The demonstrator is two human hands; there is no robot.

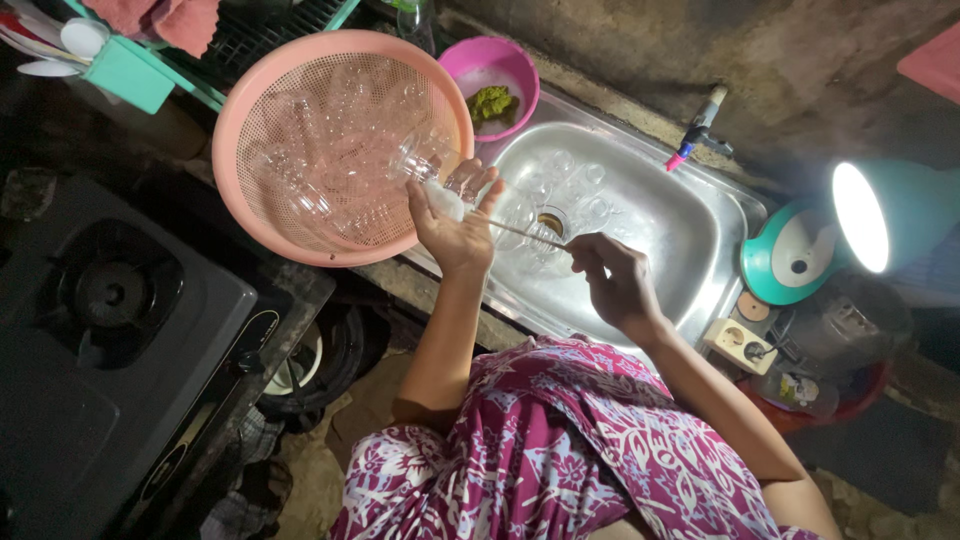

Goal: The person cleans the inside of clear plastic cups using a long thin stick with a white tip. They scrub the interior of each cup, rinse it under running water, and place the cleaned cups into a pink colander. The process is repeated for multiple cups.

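My left hand (455, 225) grips a clear plastic bottle (440, 170) at the steel sink's (690, 240) left edge, mouth toward the drain. My right hand (615, 280) pinches a thin stick (520, 233) poking in. The bottle's base overlaps the round pink plastic basket (250, 130).

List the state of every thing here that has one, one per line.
Left hand: closed around a clear glass, held tilted.
Right hand: pinching a thin stick.
Pink basket: holds clear glasses.
Sink: no standing water visible.
Tap: not running.
Lamp: on.
Stove: unlit.
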